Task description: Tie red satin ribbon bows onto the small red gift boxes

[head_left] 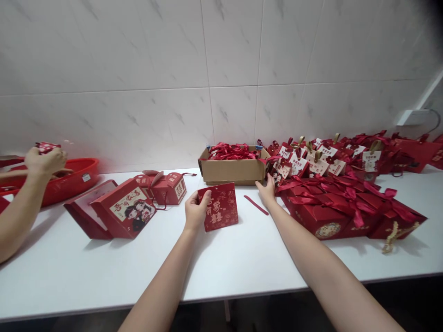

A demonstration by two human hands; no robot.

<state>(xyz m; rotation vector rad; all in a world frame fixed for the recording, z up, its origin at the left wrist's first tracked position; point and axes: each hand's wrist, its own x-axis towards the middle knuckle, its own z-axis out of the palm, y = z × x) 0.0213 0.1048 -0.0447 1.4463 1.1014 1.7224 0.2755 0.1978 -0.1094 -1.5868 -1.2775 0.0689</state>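
My left hand (196, 208) grips the left edge of a red gift box (222, 207) printed with gold characters, thumb on its front. The box is held just above the white table. My right hand (267, 188) reaches to the right front corner of a cardboard box (235, 171). Its thumb and fingers are apart, and I see nothing held in them. Heaped in the cardboard box are red ribbons (231, 151), one end hanging over the right side. A narrow red strip (256, 205) lies on the table between my hands.
Red gift boxes with ribbon bows (332, 207) fill the right, with tagged red bags (311, 159) behind. To the left stand a printed box (129, 207) and small red boxes (169, 188). At far left, another person's hand (44, 161) is over a red basin (81, 177).
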